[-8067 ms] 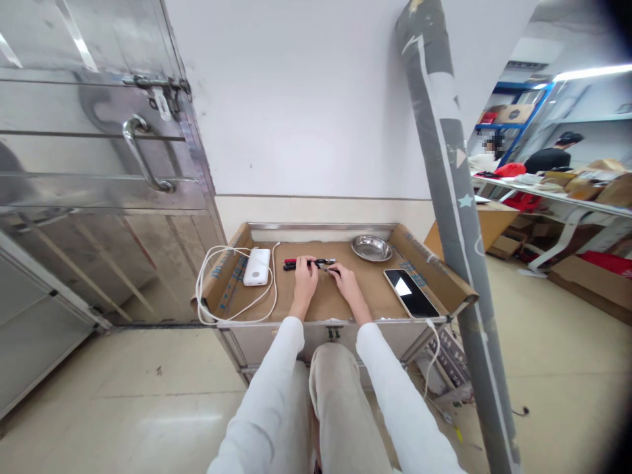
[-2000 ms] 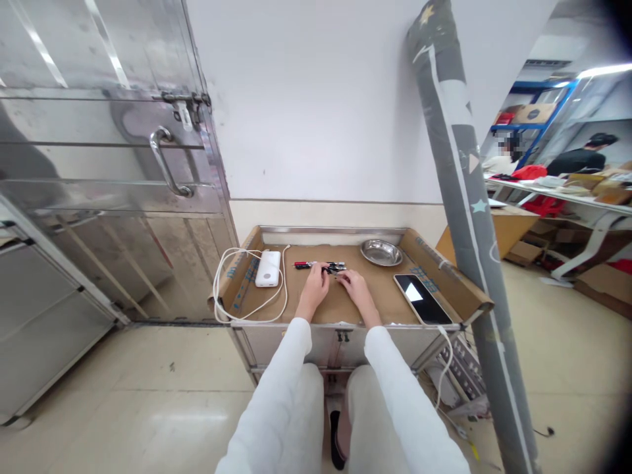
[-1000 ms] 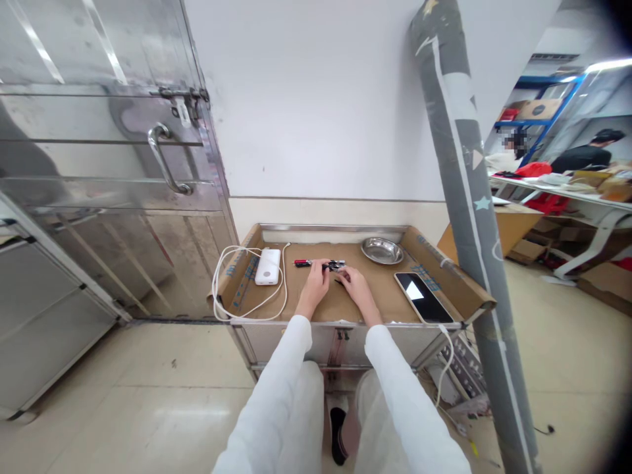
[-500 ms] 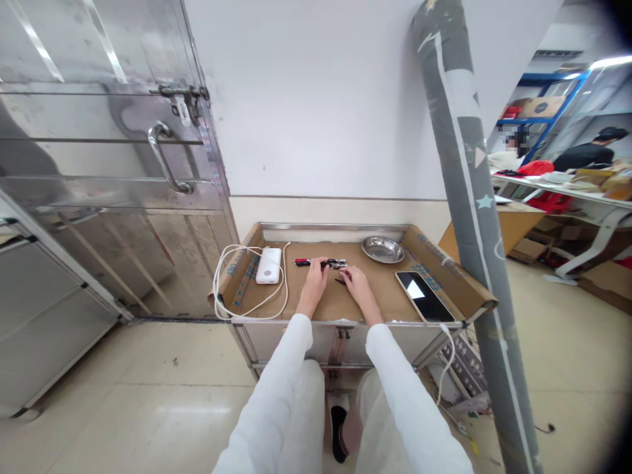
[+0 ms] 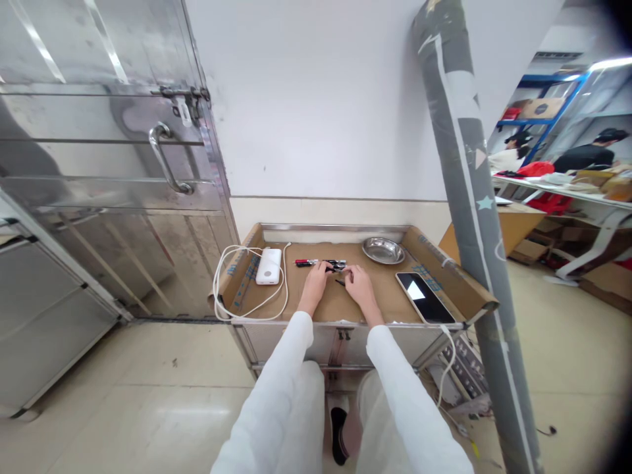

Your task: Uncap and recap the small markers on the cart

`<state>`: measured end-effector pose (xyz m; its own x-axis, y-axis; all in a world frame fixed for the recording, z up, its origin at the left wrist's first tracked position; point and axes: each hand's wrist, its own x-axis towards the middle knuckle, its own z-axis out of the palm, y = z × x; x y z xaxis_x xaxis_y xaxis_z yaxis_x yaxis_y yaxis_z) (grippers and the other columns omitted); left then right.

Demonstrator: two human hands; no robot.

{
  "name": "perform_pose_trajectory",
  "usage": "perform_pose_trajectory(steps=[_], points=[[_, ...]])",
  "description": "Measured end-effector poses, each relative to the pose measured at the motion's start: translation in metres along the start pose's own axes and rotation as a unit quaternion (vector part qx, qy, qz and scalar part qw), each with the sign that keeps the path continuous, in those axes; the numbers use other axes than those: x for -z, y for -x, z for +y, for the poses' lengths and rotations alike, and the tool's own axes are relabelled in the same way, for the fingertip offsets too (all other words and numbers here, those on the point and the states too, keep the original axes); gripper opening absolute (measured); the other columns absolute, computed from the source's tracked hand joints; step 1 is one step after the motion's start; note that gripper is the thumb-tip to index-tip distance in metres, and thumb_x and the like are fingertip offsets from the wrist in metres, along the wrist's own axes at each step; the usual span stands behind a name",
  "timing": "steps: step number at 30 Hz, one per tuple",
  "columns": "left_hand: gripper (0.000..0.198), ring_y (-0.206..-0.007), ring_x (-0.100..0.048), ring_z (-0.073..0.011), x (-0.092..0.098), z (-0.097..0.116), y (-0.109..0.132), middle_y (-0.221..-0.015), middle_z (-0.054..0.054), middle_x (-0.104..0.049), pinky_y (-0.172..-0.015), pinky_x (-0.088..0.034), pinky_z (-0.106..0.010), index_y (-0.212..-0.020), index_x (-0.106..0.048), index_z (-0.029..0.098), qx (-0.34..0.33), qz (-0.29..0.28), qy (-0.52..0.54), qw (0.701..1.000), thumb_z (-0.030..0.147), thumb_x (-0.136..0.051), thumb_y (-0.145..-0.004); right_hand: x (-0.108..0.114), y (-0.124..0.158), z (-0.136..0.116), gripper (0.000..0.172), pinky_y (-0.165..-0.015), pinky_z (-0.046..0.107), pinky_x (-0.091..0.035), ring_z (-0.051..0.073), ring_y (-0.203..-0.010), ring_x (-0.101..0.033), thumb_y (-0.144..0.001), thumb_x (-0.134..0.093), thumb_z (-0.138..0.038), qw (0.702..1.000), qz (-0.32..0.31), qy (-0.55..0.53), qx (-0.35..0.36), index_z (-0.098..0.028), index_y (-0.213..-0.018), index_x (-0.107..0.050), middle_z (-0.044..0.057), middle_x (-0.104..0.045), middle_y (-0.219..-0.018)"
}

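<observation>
One small dark piece [image 5: 338, 268] sits pinched in my left hand [image 5: 315, 286]; I cannot tell whether my right hand [image 5: 360, 287] grips it; pens [image 5: 306, 263] lie just beyond.

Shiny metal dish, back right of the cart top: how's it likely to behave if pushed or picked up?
The metal dish is probably stiff but light for its size: the rim looks thin. Its polished surface may be slippery to grip. Being low and wide, it should slide across the cardboard rather than tip.
</observation>
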<state>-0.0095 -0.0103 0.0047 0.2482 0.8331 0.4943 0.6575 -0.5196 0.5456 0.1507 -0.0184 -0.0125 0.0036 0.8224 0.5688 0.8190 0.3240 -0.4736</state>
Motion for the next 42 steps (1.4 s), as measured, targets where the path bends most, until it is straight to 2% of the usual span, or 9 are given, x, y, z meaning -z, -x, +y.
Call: perform_pose_trajectory(steps=[6,11,14,19,23,28,34,42], points=[[0.013,-0.106,-0.048,-0.0215,-0.003,-0.001,-0.002,-0.105,-0.004,-0.061,-0.092,-0.037,-0.036,-0.101,-0.055,0.022,-0.034,-0.05,-0.116,0.991,0.018,-0.05,-0.089,0.004,0.0,-0.007,0.029,-0.08,0.031,-0.035,0.019,-0.088,-0.052,-0.071,-0.043,-0.006,0.997,-0.068,0.029,0.013,-0.02,-0.09,-0.06,0.004,-0.062,-0.087],[0.02,-0.105,-0.047,-0.0214,-0.007,-0.002,-0.003,-0.112,-0.006,-0.058,-0.091,-0.037,-0.036,-0.106,-0.053,0.02,-0.038,-0.033,-0.145,0.988,0.016,-0.041,-0.092,0.005,0.001,-0.008,0.03,-0.079,0.031,-0.035,0.02,-0.088,-0.051,-0.069,-0.045,-0.005,0.995,-0.096,0.024,0.026,-0.02,-0.089,-0.06,0.005,-0.061,-0.09],[0.024,-0.104,-0.049,-0.021,-0.008,-0.004,-0.003,-0.107,-0.007,-0.057,-0.093,-0.038,-0.037,-0.103,-0.054,0.019,-0.047,-0.018,-0.117,0.992,0.009,-0.037,-0.089,0.001,0.0,-0.004,0.026,-0.079,0.031,-0.036,0.02,-0.087,-0.05,-0.072,-0.044,-0.005,0.995,-0.088,0.025,0.034,-0.02,-0.087,-0.06,0.005,-0.061,-0.089],[0.024,-0.096,-0.053,-0.0198,-0.008,-0.007,0.0,-0.096,-0.006,-0.058,-0.09,-0.043,-0.036,-0.092,-0.057,0.019,-0.09,-0.038,-0.03,0.995,0.004,-0.041,-0.082,-0.009,-0.001,0.009,0.025,-0.079,0.033,-0.037,0.021,-0.084,-0.049,-0.076,-0.043,-0.006,0.997,-0.052,0.007,0.052,-0.019,-0.089,-0.058,0.007,-0.06,-0.088],[0.016,-0.094,-0.054,-0.0197,-0.008,-0.006,0.001,-0.094,-0.005,-0.058,-0.091,-0.043,-0.036,-0.089,-0.058,0.02,-0.106,-0.06,-0.023,0.992,0.01,-0.048,-0.082,-0.014,-0.001,0.016,0.023,-0.079,0.034,-0.037,0.022,-0.084,-0.049,-0.077,-0.04,-0.005,0.998,-0.039,0.007,0.053,-0.019,-0.088,-0.056,0.008,-0.059,-0.088],[0.006,-0.09,-0.054,-0.0207,-0.009,-0.007,-0.001,-0.09,-0.005,-0.058,-0.086,-0.045,-0.035,-0.087,-0.059,0.019,-0.082,-0.067,-0.044,0.993,0.02,-0.053,-0.085,-0.017,-0.001,0.019,0.027,-0.079,0.034,-0.037,0.022,-0.086,-0.048,-0.076,-0.035,-0.002,0.998,-0.028,-0.014,0.051,-0.019,-0.087,-0.052,0.008,-0.057,-0.09],[0.01,-0.09,-0.054,-0.0199,-0.01,-0.008,-0.002,-0.093,-0.006,-0.058,-0.086,-0.045,-0.035,-0.094,-0.057,0.017,-0.076,-0.045,-0.043,0.995,0.023,-0.053,-0.087,-0.01,-0.003,0.012,0.021,-0.079,0.034,-0.041,0.022,-0.086,-0.049,-0.079,-0.034,-0.006,0.995,-0.008,-0.079,0.059,-0.02,-0.085,-0.048,0.008,-0.055,-0.087],[0.016,-0.098,-0.053,-0.0202,-0.013,-0.011,-0.002,-0.096,-0.007,-0.058,-0.091,-0.044,-0.037,-0.093,-0.059,0.018,-0.084,-0.042,-0.013,0.996,0.024,-0.045,-0.092,0.003,-0.003,-0.006,0.014,-0.079,0.033,-0.044,0.021,-0.084,-0.052,-0.084,-0.037,-0.015,0.985,-0.03,-0.143,0.092,-0.022,-0.081,-0.049,0.006,-0.055,-0.084]])
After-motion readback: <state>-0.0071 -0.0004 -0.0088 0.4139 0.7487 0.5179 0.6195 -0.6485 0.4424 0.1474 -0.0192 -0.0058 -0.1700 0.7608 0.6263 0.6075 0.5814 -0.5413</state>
